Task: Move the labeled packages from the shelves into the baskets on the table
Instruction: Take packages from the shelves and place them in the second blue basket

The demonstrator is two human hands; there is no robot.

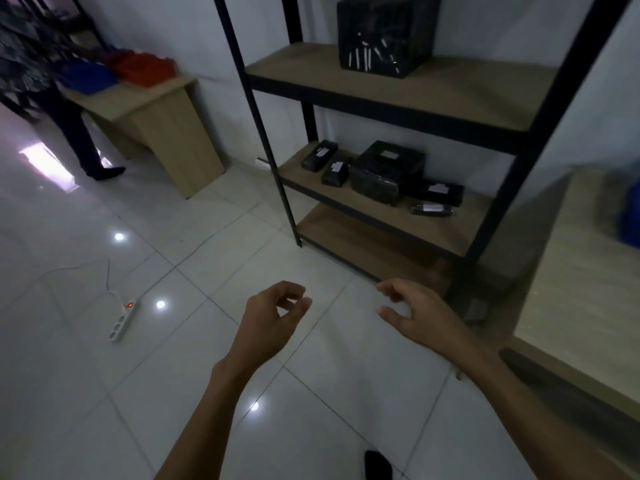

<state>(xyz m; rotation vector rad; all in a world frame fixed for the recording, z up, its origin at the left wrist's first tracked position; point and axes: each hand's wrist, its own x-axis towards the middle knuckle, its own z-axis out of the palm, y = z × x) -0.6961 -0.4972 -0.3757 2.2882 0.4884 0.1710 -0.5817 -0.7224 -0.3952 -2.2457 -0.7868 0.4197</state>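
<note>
**Both hands empty, packages all on the rack**

Black metal rack (433,95) with wooden shelves fills the right side. A table (581,271) sits right beside it, with a blurry blue basket (631,216) at the frame edge. A big black wrapped package (384,32) is on the upper shelf. One shelf down are a labeled box (388,168) and small labeled packages (320,155). Left hand (273,317) and right hand (415,313) hover over the tile floor (104,393), fingers loosely curled, gripping nothing. White power strip (123,320) lies off left.

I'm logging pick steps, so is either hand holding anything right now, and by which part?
Nothing is held. The left hand and right hand are both empty, fingers loosely curled; the packages lie on the shelf.
</note>
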